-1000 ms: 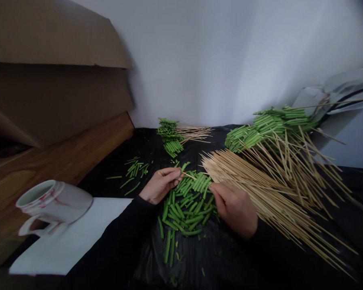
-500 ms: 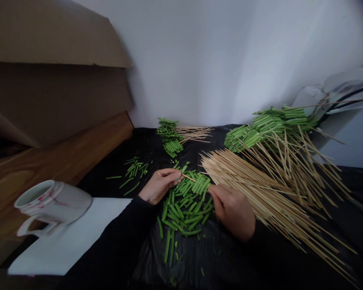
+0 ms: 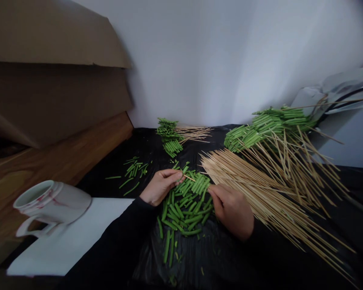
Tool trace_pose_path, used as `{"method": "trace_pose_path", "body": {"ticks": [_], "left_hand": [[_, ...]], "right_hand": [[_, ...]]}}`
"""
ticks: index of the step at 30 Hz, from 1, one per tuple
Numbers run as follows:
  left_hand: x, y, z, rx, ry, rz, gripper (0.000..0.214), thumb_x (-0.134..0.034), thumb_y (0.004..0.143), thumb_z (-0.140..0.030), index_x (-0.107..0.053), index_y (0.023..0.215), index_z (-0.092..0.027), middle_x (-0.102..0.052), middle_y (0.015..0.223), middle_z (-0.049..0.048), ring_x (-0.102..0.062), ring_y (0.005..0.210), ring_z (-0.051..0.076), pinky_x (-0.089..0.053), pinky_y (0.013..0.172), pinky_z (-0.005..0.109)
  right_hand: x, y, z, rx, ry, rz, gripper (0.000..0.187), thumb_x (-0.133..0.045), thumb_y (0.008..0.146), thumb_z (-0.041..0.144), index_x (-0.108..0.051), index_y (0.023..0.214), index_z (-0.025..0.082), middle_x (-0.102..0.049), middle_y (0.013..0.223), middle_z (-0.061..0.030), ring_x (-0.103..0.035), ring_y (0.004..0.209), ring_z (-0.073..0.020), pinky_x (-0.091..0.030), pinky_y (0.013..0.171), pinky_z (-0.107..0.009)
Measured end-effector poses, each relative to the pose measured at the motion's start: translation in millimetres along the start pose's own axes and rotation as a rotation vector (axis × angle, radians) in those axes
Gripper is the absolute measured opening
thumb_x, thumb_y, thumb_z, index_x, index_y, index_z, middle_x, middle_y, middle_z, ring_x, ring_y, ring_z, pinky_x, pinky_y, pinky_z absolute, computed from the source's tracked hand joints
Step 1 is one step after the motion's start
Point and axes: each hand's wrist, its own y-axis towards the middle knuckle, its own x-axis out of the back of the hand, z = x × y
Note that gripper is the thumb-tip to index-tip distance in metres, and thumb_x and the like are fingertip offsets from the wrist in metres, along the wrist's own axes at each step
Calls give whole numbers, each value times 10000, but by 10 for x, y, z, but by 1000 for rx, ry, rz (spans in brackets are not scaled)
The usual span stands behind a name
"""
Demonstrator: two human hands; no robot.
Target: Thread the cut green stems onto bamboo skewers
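Observation:
My right hand (image 3: 233, 207) is closed around one end of a bamboo skewer (image 3: 188, 177). Several short green bean pieces (image 3: 201, 184) sit side by side on that skewer, close to the right fingers. At the skewer's other end, my left hand (image 3: 162, 184) pinches a green bean piece between thumb and forefinger, mostly covered by the fingertips. A short bare length of skewer shows between the hands. Beneath them lies a heap of loose cut green beans (image 3: 186, 213) on black plastic sheeting (image 3: 211, 262).
Right of my hands lies a large pile of bare skewers (image 3: 260, 185). Behind it are stacked filled skewers (image 3: 269, 127), with a smaller stack (image 3: 170, 137) near the wall. Bean scraps (image 3: 134, 169) lie left. A mug (image 3: 59, 203) stands on white paper (image 3: 69, 249), near a cardboard box (image 3: 63, 92).
Both hands stay in nearly the same place. The left fingertips have shifted very slightly at the skewer's end; the piles are unchanged.

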Motion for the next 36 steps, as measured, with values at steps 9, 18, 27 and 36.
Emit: {"method": "trace_pose_path", "body": {"ticks": [9,18,27,36], "left_hand": [[-17,-11,29,-10,21,-19,286,-892,545,-277,-761,743,-118,-743,718,39,-660,708,115,-490,763,235],[-33,-23,29,-15,14,-1,269,-880,568,-268,-761,756,-117,-738,719,41,-656,710,117,-490,770,242],[-47,-26,11,-37,47,11,260,-872,581,-292,-760,740,-121,-724,709,45,-635,701,123,-480,752,254],[-144,-73,82,-63,198,48,248,-852,595,-344,-754,683,-135,-687,697,27,-551,637,104,-424,654,240]], "right_hand": [[-18,-1,3,-5,27,-21,231,-422,941,159,-620,823,171,-652,772,-52,-605,740,-160,-406,679,-271],[-24,2,6,-8,37,-23,226,-425,933,149,-618,819,169,-640,755,-46,-594,720,-155,-397,678,-269],[-22,18,2,12,38,-33,213,-429,921,138,-618,829,170,-637,758,-47,-591,715,-159,-397,671,-276],[-18,56,68,20,29,-35,219,-428,918,129,-627,837,171,-642,752,-44,-597,715,-152,-394,668,-262]]}}
